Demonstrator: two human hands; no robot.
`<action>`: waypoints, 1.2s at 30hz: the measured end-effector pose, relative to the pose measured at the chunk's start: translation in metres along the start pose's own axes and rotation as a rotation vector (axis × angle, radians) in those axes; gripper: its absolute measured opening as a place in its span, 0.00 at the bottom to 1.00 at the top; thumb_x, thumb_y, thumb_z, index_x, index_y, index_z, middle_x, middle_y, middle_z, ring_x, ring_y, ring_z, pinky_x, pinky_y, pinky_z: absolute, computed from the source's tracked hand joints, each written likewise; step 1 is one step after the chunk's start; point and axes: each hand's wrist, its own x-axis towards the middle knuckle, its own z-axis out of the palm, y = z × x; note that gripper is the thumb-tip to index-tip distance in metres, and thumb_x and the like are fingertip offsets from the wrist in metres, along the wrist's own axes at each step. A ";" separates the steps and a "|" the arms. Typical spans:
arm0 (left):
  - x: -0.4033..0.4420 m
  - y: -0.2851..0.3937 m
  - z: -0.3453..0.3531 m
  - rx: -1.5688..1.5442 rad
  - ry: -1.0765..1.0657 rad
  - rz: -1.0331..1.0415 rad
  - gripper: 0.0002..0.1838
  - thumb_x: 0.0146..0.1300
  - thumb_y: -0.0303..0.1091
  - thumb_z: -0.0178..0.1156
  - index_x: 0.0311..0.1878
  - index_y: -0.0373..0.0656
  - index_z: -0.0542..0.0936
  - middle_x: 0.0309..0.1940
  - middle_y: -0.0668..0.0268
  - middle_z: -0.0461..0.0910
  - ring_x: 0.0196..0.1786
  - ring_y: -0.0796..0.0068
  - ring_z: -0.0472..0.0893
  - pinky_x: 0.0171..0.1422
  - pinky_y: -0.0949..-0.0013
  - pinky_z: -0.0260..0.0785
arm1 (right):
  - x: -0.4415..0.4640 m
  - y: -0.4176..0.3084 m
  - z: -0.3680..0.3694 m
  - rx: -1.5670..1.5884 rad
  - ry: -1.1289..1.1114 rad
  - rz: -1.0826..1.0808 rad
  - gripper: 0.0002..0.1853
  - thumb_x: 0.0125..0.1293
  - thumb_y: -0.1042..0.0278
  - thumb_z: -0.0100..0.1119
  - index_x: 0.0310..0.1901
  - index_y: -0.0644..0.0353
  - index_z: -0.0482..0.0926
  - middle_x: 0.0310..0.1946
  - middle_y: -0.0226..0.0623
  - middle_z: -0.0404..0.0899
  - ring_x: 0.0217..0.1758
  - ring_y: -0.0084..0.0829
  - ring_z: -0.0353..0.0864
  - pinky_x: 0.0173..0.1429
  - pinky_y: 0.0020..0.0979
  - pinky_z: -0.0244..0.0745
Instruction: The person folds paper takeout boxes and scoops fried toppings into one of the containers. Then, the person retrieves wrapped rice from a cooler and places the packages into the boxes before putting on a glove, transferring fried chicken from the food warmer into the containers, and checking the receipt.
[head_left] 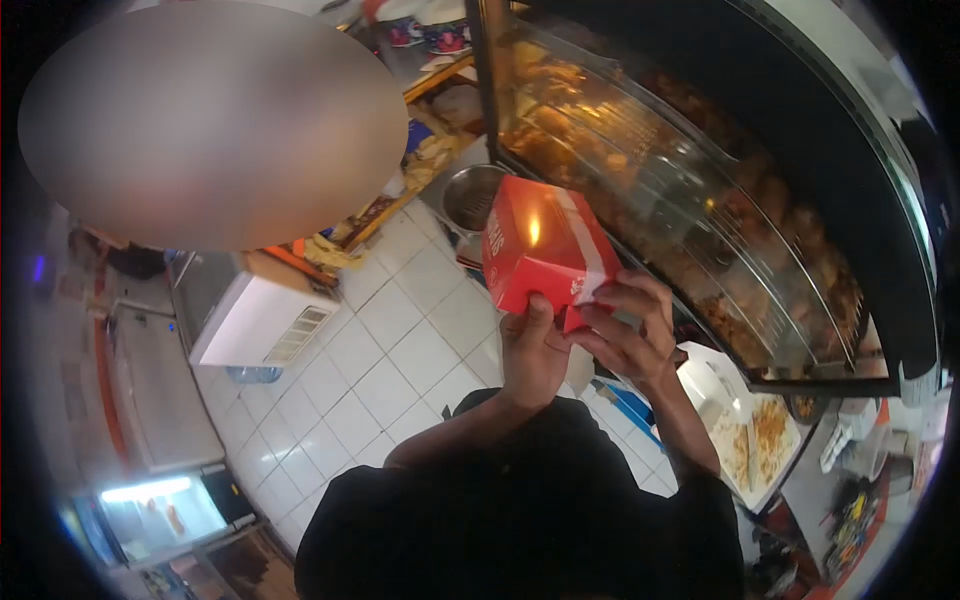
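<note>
A red cardboard food box [540, 245] with white print and a white band is held up in front of me, tilted. My left hand [537, 350] grips its near end, with the thumb pressed on the red card and the other fingers mostly hidden. With bent fingers, my right hand [635, 325] pinches the near right corner, where a small flap sticks out. Whether anything is inside the box cannot be seen.
A glass display case [690, 220] with fried food on racks stands at the right. Below it is a white tray [715, 385] with crumbs and a utensil. A metal pot [470, 195] sits behind the box. A white appliance [265, 320] stands on the tiled floor [375, 320].
</note>
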 end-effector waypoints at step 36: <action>0.031 -0.083 -0.116 0.125 -0.169 -1.172 0.28 0.72 0.49 0.47 0.65 0.36 0.61 0.66 0.43 0.62 0.67 0.48 0.66 0.70 0.54 0.63 | -0.164 0.102 -0.029 -0.607 -0.605 1.103 0.20 0.57 0.75 0.52 0.52 0.48 0.77 0.40 0.42 0.82 0.39 0.47 0.82 0.44 0.44 0.79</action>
